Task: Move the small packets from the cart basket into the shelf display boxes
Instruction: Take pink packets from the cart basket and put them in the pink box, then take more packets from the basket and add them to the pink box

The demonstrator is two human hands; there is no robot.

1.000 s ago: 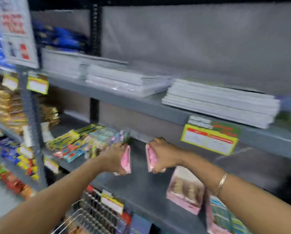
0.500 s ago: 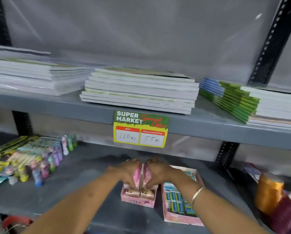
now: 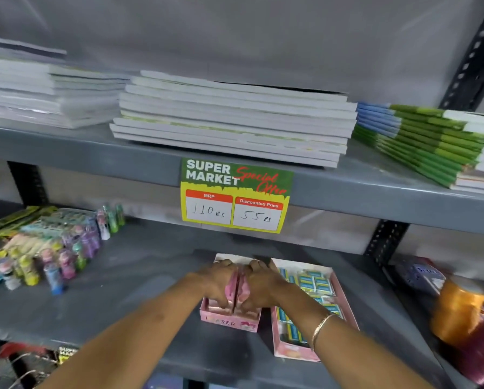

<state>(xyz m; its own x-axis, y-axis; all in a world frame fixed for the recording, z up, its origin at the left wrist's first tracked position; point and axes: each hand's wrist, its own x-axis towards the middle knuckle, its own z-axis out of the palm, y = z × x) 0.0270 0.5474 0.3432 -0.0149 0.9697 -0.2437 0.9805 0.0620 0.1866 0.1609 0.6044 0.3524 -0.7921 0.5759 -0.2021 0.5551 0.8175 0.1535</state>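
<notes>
two hands, left hand (image 3: pixel 217 282) and right hand (image 3: pixel 263 284), each clasp a stack of pink packets (image 3: pixel 239 287) inside the pink cardboard display box (image 3: pixel 229 321). just right of this box, a second box (image 3: pixel 344 304) holds blue-green packets. both sit on the grey metal shelf (image 3: pixel 123 299).

Shelf (image 3: pixel 123 299): grey painted metal, smooth, faint sheen. Upright (image 3: pixel 471 60) at far right: black perforated metal, matt. Backing sheet (image 3: pixel 235 37) behind: grey, dull gloss, looks like plastic. Notebook stacks (image 3: pixel 229 122): paper, covers slightly glossy. Price tag (image 3: pixel 235 196): printed glossy card, handwritten white panels. Pink display box (image 3: pixel 229 321): matt cardboard. Pink packets (image 3: pixel 239 290) between hands: shiny film wrap. Ribbon spools (image 3: pixel 457 313) at right: satin sheen, orange and maroon.
</notes>
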